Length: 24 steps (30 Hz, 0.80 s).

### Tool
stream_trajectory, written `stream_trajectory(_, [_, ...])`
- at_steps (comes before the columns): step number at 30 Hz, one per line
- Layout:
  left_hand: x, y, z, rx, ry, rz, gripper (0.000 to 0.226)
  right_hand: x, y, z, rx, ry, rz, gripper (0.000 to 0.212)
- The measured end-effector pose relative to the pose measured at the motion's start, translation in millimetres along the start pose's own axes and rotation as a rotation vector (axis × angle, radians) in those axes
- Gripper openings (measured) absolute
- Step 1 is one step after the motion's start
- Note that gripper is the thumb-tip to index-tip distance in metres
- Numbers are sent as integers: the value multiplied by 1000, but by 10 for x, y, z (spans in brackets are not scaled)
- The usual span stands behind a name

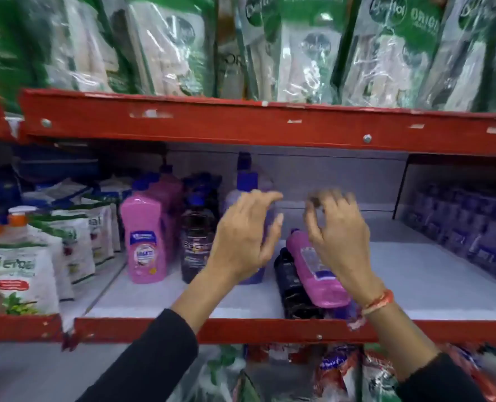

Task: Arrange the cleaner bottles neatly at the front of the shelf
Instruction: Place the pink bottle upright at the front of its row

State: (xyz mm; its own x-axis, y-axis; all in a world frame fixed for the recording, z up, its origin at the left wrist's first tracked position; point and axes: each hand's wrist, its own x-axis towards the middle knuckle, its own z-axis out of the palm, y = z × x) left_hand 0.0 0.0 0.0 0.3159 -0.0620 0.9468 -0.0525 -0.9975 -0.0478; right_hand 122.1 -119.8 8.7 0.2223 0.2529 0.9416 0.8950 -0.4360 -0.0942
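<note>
On the white shelf (pixel 432 282) a pink bottle (pixel 146 240) and a dark bottle (pixel 196 242) stand upright near the front, with more bottles behind them. A purple bottle (pixel 248 184) with a blue cap stands behind my left hand (pixel 245 236), whose fingers are spread and hold nothing. Two bottles lie on their sides near the front edge: a pink one (pixel 316 271) resting on a dark one (pixel 291 288). My right hand (pixel 338 233) hovers above them, blurred, fingers curled apart, empty.
White herbal refill pouches (pixel 26 274) fill the shelf section on the left. Purple packs (pixel 473 227) line the right side. A red shelf beam (pixel 241 123) runs overhead with green pouches above. The red front lip (pixel 241 329) edges the shelf.
</note>
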Motion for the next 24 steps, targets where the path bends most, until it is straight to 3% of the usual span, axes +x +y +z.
stream_trajectory(2, [-52, 70, 255, -36, -214, -253, 35, -85, 301, 136, -75, -228, 161, 29])
stream_trajectory(4, [-140, 115, 562, -42, -561, -594, 37, -161, 618, 207, -102, -655, 368, 39])
stream_trajectory(6, [-144, 110, 785, -315, -711, -934, 38, -165, 751, 197, 9, -973, 577, 45])
stream_trajectory(7, [-122, 86, 858, -486, -728, -1089, 41, -161, 788, 223, 101, -1034, 636, 48])
stream_trajectory(10, [-70, -1, 952, -682, -741, -1273, 46, -169, 753, 246, 267, -1060, 709, 45])
stream_trajectory(17, [-191, 28, 883, -959, -594, -1276, 25, -185, 471, -38, 761, -909, 971, 13])
stream_trajectory(20, [-223, 73, 667, -1029, -422, -1177, 15, -216, 301, -129, 813, -735, 932, 23])
stream_trajectory(24, [-283, -82, 170, -1009, -311, -1015, 31, -289, -105, -131, 992, -617, 848, 35])
